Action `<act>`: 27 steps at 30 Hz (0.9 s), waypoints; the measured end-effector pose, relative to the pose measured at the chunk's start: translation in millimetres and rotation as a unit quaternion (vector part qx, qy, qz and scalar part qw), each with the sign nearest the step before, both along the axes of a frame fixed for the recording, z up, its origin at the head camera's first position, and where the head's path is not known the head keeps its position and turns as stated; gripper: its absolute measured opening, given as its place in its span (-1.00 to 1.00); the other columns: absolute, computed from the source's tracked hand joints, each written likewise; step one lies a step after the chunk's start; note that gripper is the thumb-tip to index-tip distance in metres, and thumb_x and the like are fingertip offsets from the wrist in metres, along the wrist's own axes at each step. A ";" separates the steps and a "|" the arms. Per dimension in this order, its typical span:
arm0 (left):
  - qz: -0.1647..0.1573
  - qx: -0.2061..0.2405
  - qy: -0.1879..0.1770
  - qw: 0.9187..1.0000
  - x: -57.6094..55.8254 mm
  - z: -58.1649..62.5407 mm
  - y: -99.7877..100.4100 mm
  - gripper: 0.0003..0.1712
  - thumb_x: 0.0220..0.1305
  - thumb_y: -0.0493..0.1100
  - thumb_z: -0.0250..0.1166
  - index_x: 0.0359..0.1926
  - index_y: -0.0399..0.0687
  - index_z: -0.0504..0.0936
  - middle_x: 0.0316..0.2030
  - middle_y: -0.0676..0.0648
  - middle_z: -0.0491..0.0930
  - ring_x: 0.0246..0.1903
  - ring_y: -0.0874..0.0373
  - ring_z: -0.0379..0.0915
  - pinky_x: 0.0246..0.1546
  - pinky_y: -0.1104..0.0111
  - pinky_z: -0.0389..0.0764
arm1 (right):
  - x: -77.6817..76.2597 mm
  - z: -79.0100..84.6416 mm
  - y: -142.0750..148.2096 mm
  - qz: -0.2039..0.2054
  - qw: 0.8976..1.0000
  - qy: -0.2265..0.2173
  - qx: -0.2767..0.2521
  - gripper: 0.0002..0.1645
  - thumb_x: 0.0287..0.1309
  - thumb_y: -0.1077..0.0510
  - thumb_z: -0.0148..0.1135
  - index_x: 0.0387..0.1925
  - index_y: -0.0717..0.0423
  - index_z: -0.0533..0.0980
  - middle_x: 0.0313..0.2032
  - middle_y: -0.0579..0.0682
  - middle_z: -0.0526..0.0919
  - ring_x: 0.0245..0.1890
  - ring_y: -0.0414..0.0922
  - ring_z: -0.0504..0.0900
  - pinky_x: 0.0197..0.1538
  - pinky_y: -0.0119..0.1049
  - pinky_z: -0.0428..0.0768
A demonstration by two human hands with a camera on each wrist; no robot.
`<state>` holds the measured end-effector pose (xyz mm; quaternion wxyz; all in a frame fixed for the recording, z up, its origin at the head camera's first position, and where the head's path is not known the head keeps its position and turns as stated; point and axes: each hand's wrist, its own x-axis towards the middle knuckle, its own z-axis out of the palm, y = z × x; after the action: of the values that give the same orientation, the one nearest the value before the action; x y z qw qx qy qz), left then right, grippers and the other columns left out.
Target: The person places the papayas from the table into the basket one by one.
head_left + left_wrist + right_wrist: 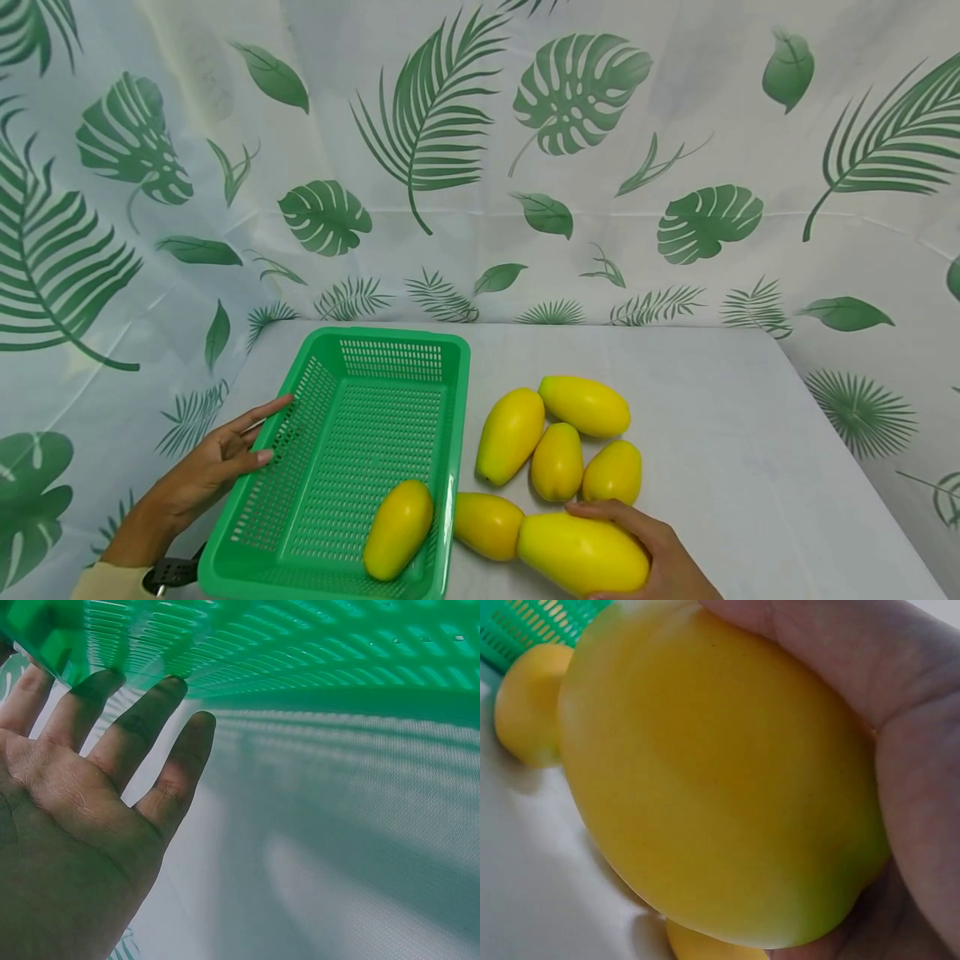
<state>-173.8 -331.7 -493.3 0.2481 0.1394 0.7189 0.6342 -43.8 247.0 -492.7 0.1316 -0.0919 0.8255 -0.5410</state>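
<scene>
My right hand grips a large yellow papaya to the right of the basket, thumb and fingers on either side of it. In the right wrist view that papaya fills most of the frame and shows green patches. Its left end meets a smaller papaya beside the basket wall. On the left, my left hand touches the rim of a green plastic basket with thumb and index finger. The left wrist view shows its fingers fairly straight against the basket's outside. One papaya lies inside the basket.
Behind the held papaya lie several more: a long one, another at the back and two shorter ones, a middle papaya and a right papaya. All rest on a white-covered table. A leaf-print cloth hangs behind.
</scene>
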 end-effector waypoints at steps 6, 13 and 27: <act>0.001 0.000 -0.002 1.000 -0.2 0.0 0.2 -0.17 0.66 -0.32 0.01 0.75 0.17 -0.08 0.74 0.20 -0.36 0.57 -0.43 -0.96 0.28 -0.71 -0.50 | -7.0 -4.0 -1.1 0.050 0.993 0.108 -0.001 -0.03 -0.05 0.22 0.71 0.43 -0.12 0.52 0.33 -0.09 0.67 0.28 -0.28 0.62 0.29 -0.52 0.52; 0.001 -0.001 -0.001 1.000 0.0 -0.2 -0.1 -0.18 0.66 -0.33 0.00 0.75 0.18 -0.08 0.74 0.20 -0.35 0.57 -0.44 -0.95 0.28 -0.71 -0.50 | -11.6 12.6 -14.0 0.056 0.995 0.079 -0.003 -0.10 0.05 0.12 0.66 0.43 -0.29 0.51 0.33 -0.20 0.66 0.24 -0.20 0.63 0.21 -0.41 0.60; 0.004 -0.001 -0.006 1.000 -0.6 -0.5 -0.4 -0.18 0.66 -0.32 0.01 0.75 0.18 -0.07 0.74 0.18 -0.34 0.58 -0.41 -0.95 0.30 -0.70 -0.50 | -21.6 21.1 -28.6 0.078 0.993 0.085 0.005 -0.04 -0.01 0.01 0.70 0.44 -0.37 0.49 0.36 -0.29 0.62 0.34 -0.19 0.59 0.34 -0.40 0.54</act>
<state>-174.4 -332.0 -493.8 0.2499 0.1331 0.7185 0.6353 -65.3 218.4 -471.7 0.1033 -0.2014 0.8269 -0.5148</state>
